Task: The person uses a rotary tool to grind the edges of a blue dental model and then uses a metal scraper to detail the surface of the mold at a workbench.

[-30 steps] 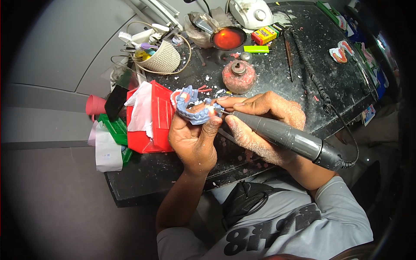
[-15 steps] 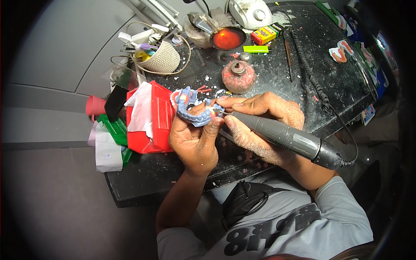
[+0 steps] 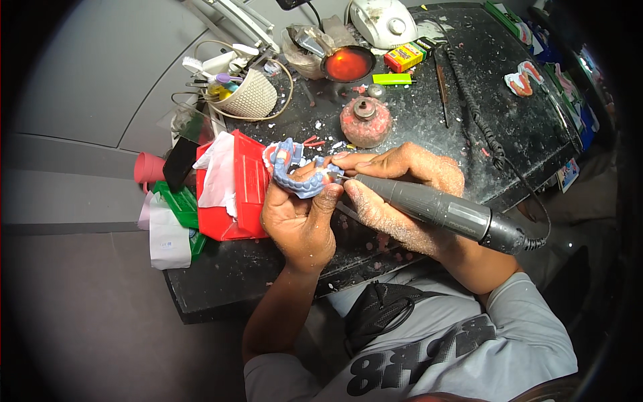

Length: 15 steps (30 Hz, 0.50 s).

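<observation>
Between the thumb and fingers of my left hand (image 3: 301,228) is a blue dental model (image 3: 298,182), shaped like a jaw arch with teeth. My right hand (image 3: 408,184), dusted with pale powder, grips a black dental handpiece (image 3: 429,208) like a pen. The thin bur at its front end meets the right end of the model, close to my left thumb tip. Fingertips of both hands almost touch there. Just behind the model, and partly hidden by it, lie pink-and-white teeth in a red box (image 3: 251,181).
The dusty black bench (image 3: 462,127) carries a jar of pink material (image 3: 366,122), a lime-green lighter (image 3: 392,79), a yellow-red box (image 3: 405,57) and a slim tool (image 3: 442,94). Left stands a woven tool basket (image 3: 251,97). A coiled cord (image 3: 475,110) runs along the right; dentures (image 3: 524,80) lie beyond.
Both hands keep almost the same hold and place, with the bur still at the model's right end. The view has shifted very slightly.
</observation>
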Motion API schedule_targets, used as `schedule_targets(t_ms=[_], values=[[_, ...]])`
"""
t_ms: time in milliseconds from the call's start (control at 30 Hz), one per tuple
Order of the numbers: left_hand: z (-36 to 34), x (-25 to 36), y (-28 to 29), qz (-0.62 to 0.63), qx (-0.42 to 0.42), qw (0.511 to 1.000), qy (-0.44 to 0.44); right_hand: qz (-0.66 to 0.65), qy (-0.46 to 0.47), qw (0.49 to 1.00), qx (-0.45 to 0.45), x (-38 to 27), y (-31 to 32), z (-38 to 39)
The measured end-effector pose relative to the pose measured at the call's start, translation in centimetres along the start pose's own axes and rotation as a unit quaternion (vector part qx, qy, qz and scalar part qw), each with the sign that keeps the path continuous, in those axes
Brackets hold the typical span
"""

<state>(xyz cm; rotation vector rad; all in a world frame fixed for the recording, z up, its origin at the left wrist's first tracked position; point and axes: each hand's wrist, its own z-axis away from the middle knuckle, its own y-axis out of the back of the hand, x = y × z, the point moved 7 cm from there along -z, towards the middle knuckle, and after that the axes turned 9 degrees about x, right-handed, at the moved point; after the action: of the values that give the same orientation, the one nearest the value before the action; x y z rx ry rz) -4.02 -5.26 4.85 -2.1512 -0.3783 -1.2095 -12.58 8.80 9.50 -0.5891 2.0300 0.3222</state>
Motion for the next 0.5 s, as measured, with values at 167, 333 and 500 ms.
schedule_targets(t_ms=[167, 333, 500], values=[[0.0, 0.2, -0.4, 0.006, 0.009, 1.000, 0.010, -0.047, 0.001, 0.999, 0.021, 1.1, 0.3, 0.3], [-0.7, 0.0, -0.8, 0.059, 0.001, 0.994, 0.088, -0.091, -0.048, 0.995, 0.012, 1.2, 0.6, 0.3], [-0.8, -0.9, -0.4, 0.075, 0.001, 0.992, 0.098, -0.090, -0.064, 0.993, 0.037, 1.6, 1.0, 0.4]])
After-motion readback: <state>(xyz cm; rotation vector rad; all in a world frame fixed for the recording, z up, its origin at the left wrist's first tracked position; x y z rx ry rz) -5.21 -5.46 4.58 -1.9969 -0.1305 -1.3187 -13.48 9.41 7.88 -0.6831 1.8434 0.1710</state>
